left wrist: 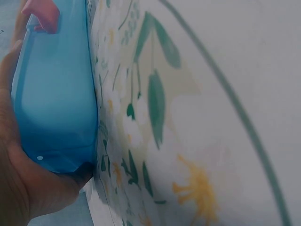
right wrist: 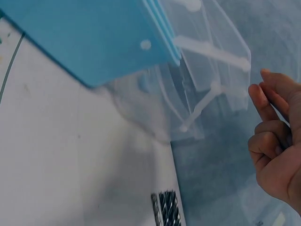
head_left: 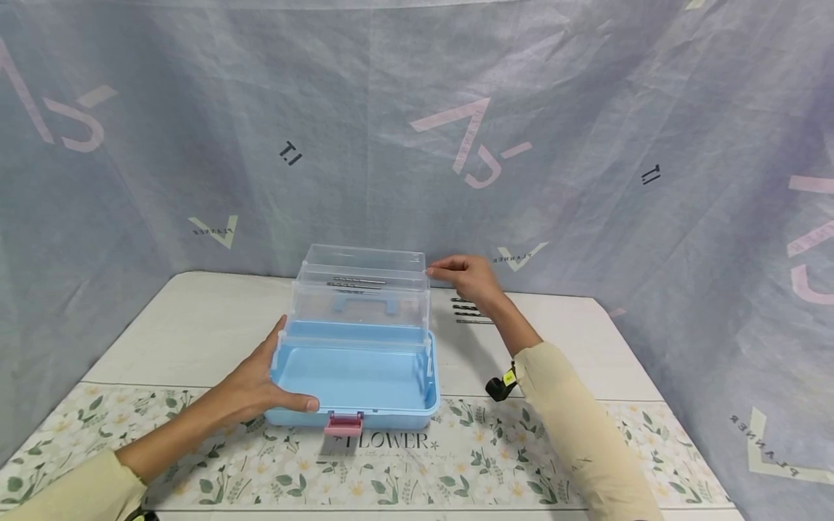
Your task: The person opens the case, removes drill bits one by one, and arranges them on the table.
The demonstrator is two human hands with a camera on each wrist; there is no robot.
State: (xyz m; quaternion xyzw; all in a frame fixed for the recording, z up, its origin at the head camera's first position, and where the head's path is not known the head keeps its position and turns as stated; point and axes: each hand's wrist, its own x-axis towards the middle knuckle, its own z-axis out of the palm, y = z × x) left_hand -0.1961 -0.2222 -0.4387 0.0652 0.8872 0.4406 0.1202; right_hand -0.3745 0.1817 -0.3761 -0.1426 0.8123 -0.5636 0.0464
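Note:
A light-blue plastic storage box [head_left: 365, 380] stands with its clear tiered trays [head_left: 361, 304] raised at the back. My left hand [head_left: 257, 387] grips the box's left end, thumb along the front wall; the left wrist view shows the hand wrapped around that blue end [left wrist: 56, 99]. Several drill bits [head_left: 355, 284] show through the upper trays. Beside the upper right corner of the trays is my right hand [head_left: 465, 277], thumb and index close together, the other fingers bent. In the right wrist view nothing shows between those fingers [right wrist: 258, 94], which sit just off the clear plastic.
More drill bits [head_left: 473, 313] lie side by side on the table right of the box, below my right forearm. A pink latch [head_left: 344, 423] hangs at the box front. The flowered cloth [head_left: 521, 456] covers the near table; a grey curtain [head_left: 365, 145] closes off the back.

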